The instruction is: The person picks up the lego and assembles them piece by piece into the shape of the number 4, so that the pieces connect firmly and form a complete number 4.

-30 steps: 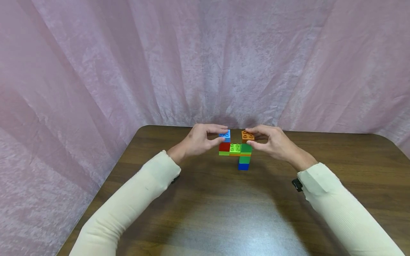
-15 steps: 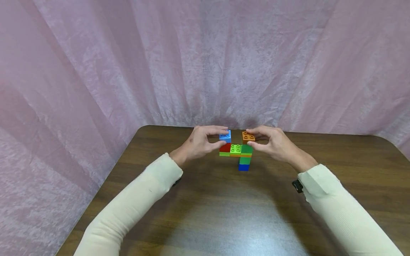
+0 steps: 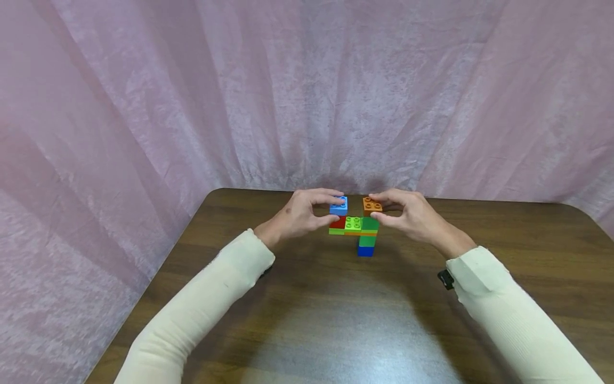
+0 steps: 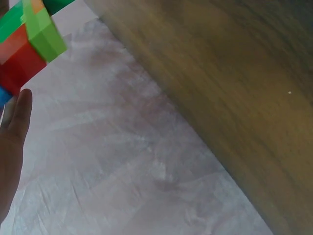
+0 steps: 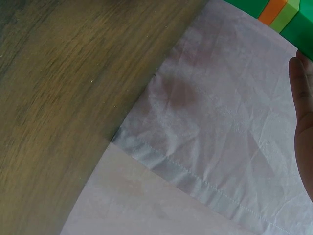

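In the head view, a small build of toy building bricks stands between the two hands near the table's far edge. My left hand [image 3: 302, 214] pinches the light blue brick [image 3: 338, 209] at its upper left, above a red brick [image 3: 338, 222]. My right hand [image 3: 408, 214] pinches the orange brick [image 3: 372, 206], above a green brick [image 3: 370, 223]. Lime studs [image 3: 353, 223] show between the two stacks. Below the right stack are another green brick [image 3: 367, 241] and a dark blue brick [image 3: 365, 251]. I cannot tell whether that lowest brick touches the table.
A brown wooden table [image 3: 336, 330] spreads beneath both arms. Close behind its far edge hangs a pink curtain [image 3: 307, 96], which also covers the left side. Cream sleeves [image 3: 206, 298] cover the forearms.
The left thumb and the light blue brick have shifted slightly to the right, and the brick's angle looks a little different. My right hand keeps its hold with hardly any movement.
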